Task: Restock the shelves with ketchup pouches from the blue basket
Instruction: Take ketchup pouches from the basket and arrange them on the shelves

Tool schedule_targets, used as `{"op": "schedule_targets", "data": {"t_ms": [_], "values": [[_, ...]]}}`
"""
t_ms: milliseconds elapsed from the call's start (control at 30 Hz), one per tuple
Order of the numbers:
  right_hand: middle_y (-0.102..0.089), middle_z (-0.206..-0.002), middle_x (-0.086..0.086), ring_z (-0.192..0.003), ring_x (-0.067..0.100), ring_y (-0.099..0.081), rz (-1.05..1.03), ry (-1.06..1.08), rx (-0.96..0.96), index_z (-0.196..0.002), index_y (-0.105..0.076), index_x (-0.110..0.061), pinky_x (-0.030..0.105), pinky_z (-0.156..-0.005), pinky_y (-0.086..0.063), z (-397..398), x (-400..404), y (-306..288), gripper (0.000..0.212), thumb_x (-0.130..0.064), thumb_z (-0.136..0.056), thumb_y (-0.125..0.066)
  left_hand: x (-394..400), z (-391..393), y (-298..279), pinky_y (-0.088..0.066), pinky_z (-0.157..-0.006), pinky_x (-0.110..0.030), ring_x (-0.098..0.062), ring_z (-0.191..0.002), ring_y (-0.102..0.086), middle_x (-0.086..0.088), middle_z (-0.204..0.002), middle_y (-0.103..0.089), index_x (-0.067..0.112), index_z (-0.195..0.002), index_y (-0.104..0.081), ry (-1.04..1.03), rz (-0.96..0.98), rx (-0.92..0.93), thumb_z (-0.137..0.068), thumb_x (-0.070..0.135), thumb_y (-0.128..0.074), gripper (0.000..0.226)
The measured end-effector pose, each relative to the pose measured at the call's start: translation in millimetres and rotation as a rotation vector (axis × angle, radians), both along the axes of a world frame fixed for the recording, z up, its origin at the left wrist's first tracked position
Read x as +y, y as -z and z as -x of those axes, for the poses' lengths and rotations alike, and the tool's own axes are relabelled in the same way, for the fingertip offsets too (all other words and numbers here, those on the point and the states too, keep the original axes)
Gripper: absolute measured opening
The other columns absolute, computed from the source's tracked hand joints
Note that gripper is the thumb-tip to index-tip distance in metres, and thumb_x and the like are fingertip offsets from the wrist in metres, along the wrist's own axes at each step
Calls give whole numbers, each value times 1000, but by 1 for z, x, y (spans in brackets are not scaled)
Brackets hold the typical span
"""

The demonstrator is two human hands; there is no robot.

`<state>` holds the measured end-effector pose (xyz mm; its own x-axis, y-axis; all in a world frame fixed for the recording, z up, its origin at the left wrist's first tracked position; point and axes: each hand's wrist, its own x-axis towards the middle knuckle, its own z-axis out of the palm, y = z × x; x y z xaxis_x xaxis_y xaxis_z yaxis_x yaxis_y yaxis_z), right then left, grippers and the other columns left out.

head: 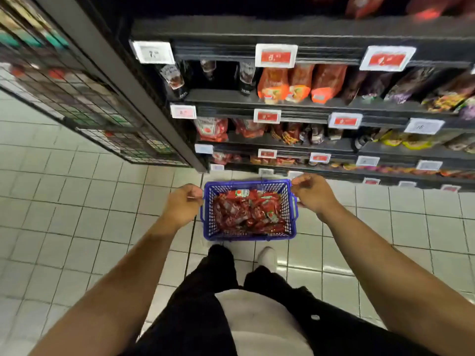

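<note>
Both hands curl at the blue plastic mesh basket (288, 199) of red ketchup pouches (248, 214): left hand (183, 204) at its left rim, right hand (312, 192) at its right rim; whether either grip actually clasps the rim, I cannot tell.

Floor (77, 201): pale square tiles, dark grout, lower frame. Dark shelving (282, 98) with white price tags (276, 55), upper right. Wire-mesh rack (77, 98), upper left.

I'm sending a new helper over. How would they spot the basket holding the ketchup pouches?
Stand before the dark shelves of sauce packs; on the white tiled floor at their foot sits the blue basket. It is the only mesh-sided plastic container there, filled with red ketchup pouches.
</note>
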<state>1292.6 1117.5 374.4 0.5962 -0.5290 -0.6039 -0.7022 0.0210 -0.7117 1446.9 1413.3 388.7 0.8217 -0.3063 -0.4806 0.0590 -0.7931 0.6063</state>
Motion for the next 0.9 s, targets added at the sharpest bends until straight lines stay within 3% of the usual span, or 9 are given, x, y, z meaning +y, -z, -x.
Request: {"op": "schedule_targets", "data": {"t_ms": [100, 233, 333, 467, 600, 633, 700, 800, 900], "values": [[-74, -89, 4, -82, 28, -70, -54, 65, 94, -72, -69, -27, 44, -76, -60, 26, 17, 43, 17, -17, -86, -73, 2, 29, 49, -56, -75, -36, -31, -87, -67, -11, -90, -72, 10, -84, -66, 62, -117, 99, -92, 14, -65, 9], [-70, -80, 1, -82, 30, -71, -104, 49, 221, -69, -66, -26, 49, -75, -63, 39, 35, 95, 15, -23, -82, -71, 5, 53, 113, -49, -77, -35, -36, -98, -65, -15, -104, -71, 19, -90, -66, 78, -265, 236, -93, 22, -60, 7], [-59, -72, -8, -69, 18, -62, -103, -32, 281, -71, -57, -29, 35, -63, -60, 38, 41, 147, 24, -20, -93, -61, 5, 62, 169, -51, -83, -41, -39, -103, -63, -20, -110, -68, 8, -100, -69, 115, -343, 310, -95, 19, -54, 19], [-59, -71, -5, -50, 1, -59, -123, -8, 333, -72, -57, -25, 15, -41, -47, 35, 47, 229, 18, -27, -90, -56, 8, 67, 254, -47, -79, -37, -36, -100, -62, -16, -106, -68, 12, -100, -68, 95, -395, 393, -95, 22, -54, 18], [-68, -85, 5, -75, 21, -68, -217, 106, 424, -77, -65, -27, 40, -62, -63, 31, 51, 324, 10, -33, -69, -64, 7, 58, 346, -44, -83, -31, -35, -108, -62, -15, -113, -68, 6, -110, -68, 120, -392, 422, -98, 21, -56, 22], [-67, -86, 5, -78, 23, -66, -207, 55, 443, -75, -64, -27, 43, -66, -63, 29, 49, 348, 3, -28, -73, -66, 5, 55, 368, -45, -85, -31, -35, -110, -62, -15, -116, -67, 5, -115, -66, 123, -396, 430, -97, 21, -58, 25], [-62, -84, 3, -84, 27, -63, -176, -133, 473, -72, -58, -27, 50, -79, -62, 23, 42, 395, 17, -18, -84, -66, -2, 45, 409, -49, -86, -34, -35, -108, -63, -15, -116, -67, 7, -117, -65, 121, -393, 441, -92, 27, -63, 32], [-67, -99, 6, -94, 29, -66, -72, -223, 503, -82, -58, -29, 44, -87, -57, 5, 32, 457, 15, -23, -84, -72, -19, 24, 462, -48, -68, -32, -30, -89, -64, -7, -104, -69, 21, -108, -67, 84, -345, 418, -76, 56, -65, 47], [-69, -98, 0, -86, 22, -66, 19, -136, 480, -100, -61, -28, 40, -80, -56, -17, 28, 512, 35, -37, -74, -82, -37, -1, 520, -48, -62, -27, -21, -78, -66, -3, -104, -73, 26, -121, -63, 111, -216, 423, -86, 56, -65, 46]]}}
